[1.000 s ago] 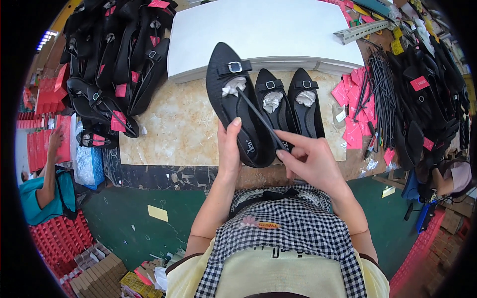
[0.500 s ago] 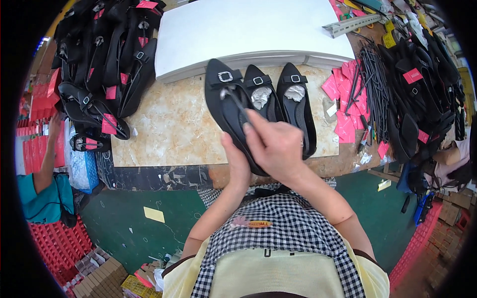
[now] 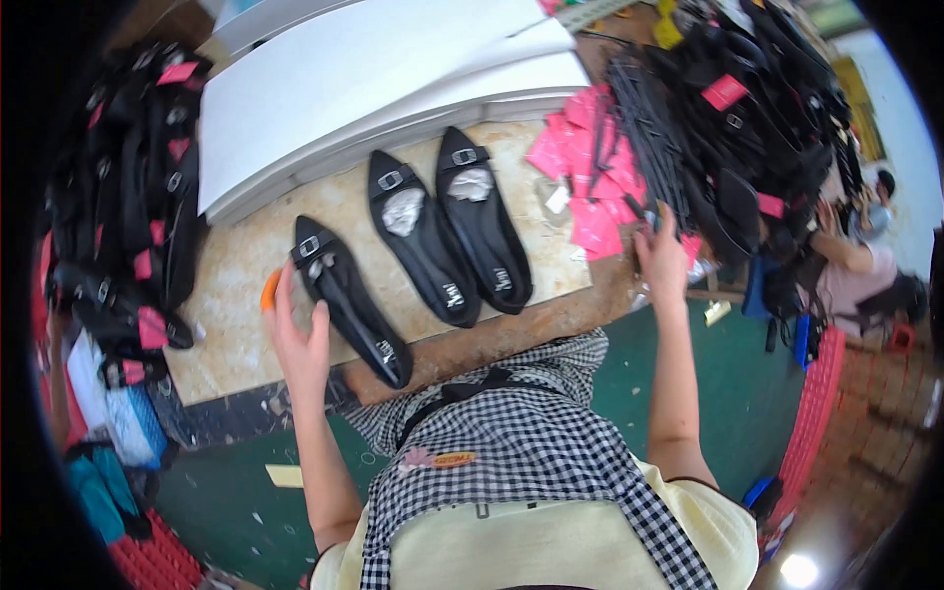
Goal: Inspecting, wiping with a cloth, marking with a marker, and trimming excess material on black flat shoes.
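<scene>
Left grip spread, touching a black shoe near the counter front edge; right grip spread among black straps beside pink tags.

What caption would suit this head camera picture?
Left hand beside a black flat shoe on the worktable; right hand reaches toward piled black shoes.

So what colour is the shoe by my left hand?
Black shoe, with a silver buckle, beside the left hand; clearest in the head view.

Worn tan worktable, white boards stacked along its back edge, dark green floor, red crates at right, probably daylight top right.
</scene>
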Demonstrator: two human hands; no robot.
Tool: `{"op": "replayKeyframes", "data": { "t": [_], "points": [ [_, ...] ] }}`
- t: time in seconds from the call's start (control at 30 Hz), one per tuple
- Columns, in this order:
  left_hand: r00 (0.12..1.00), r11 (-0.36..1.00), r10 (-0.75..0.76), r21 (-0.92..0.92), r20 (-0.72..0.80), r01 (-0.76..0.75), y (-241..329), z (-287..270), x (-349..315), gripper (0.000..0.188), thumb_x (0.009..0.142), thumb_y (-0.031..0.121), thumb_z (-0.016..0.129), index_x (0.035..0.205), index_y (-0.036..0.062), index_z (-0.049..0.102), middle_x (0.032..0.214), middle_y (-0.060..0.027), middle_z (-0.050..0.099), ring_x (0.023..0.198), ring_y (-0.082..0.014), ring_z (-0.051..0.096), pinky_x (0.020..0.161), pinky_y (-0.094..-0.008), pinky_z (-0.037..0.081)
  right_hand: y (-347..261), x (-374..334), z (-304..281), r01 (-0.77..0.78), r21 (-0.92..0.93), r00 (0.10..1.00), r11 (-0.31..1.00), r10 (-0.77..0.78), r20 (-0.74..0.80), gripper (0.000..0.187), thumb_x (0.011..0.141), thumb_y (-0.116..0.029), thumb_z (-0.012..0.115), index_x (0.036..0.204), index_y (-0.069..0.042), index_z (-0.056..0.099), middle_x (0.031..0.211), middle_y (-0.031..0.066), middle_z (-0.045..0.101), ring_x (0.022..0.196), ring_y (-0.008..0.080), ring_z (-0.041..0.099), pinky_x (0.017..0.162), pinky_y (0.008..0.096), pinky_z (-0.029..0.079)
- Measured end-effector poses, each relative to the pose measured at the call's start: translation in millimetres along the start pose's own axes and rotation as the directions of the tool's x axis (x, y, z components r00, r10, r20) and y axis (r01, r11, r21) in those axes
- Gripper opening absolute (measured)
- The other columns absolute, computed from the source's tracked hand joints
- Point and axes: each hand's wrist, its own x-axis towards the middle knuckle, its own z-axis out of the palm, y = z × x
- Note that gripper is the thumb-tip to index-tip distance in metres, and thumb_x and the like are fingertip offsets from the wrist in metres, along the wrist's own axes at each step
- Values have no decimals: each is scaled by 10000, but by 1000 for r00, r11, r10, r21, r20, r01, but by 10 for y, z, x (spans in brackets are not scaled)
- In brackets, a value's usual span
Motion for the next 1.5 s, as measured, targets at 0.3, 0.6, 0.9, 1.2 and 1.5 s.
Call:
{"op": "replayKeyframes", "data": {
  "t": [0.3, 0.6, 0.9, 1.2, 1.5],
  "points": [
    [988, 993, 65, 86, 140, -77, 97, 156, 409, 658, 753, 146, 718, 1385, 184, 538, 1380, -172, 466, 1186, -347, 499, 1030, -398, 413, -946, -63, -793, 75, 897, 956, 437, -287, 60, 136, 943, -77, 585, 1032, 23, 603, 989, 116, 640, 784, 155, 686, 713, 281, 590],
    [986, 983, 157, 110, -51, -151, -50, 249, 441, 546, 746, -9, 726, 1266, 124, 627, 1205, -131, 593, 1075, -334, 535, 935, -404, 472, -3169, -553, -107, 248, 909, 693, 335, -717, 75, 174, 873, -183, 709, 929, -21, 742, 716, 94, 667, 651, 127, 625, 598, 263, 485],
    [987, 986, 137, 102, -80, -128, -65, 261, 438, 547, 721, -12, 741, 1243, 123, 648, 1178, -128, 600, 1053, -337, 541, 906, -411, 480, -3394, -598, 65, 379, 855, 644, 354, -765, 31, 150, 837, -133, 706, 898, 3, 710, 771, 126, 699, 648, 207, 671, 612, 294, 517],
    [983, 981, 150, 142, -107, -134, -55, 287, 433, 529, 720, -5, 741, 1230, 110, 654, 1185, -127, 603, 1041, -329, 546, 891, -403, 488, -3393, -627, 127, 490, 835, 600, 252, -792, -113, 128, 802, -86, 710, 883, 11, 687, 795, 151, 680, 679, 288, 669, 630, 330, 528],
    [983, 984, 174, 40, -58, -172, -103, 312, 487, 519, 739, -6, 695, 1238, 134, 657, 1168, -142, 619, 1073, -328, 556, 956, -397, 458, -2407, -190, -443, -28, 923, 929, 383, -331, 166, 277, 915, -258, 664, 778, -17, 689, 666, -12, 635, 631, 57, 570, 546, 249, 428]
  ]
}}
